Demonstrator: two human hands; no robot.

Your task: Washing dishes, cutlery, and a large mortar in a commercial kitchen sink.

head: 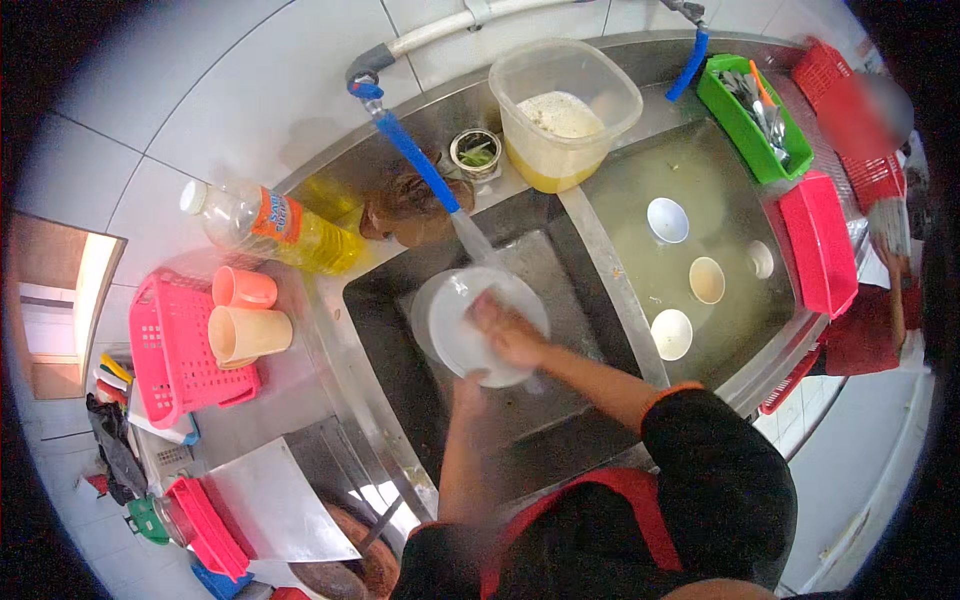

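A white plate [457, 322] is held over the left sink basin [397, 390], tilted under the hose. My left hand [470, 386] grips its near rim. A second pale round rim shows at the plate's left side; whether it is another dish I cannot tell. Across the plate's face lies my right hand [517, 337], blurred, with a reddish item [484, 306] at its fingers, too smeared to name. From the blue hose [420, 161] water runs onto the plate's far edge. In the right basin [720, 352], several small bowls, including a white one [671, 334], sit in cloudy water.
A clear tub [566, 67] of foamy yellow liquid and a yellow soap bottle [285, 232] stand behind the basins. At left are a pink basket [176, 345] and cups [251, 334]. A green cutlery tray [731, 127] sits at right, near another person [862, 337].
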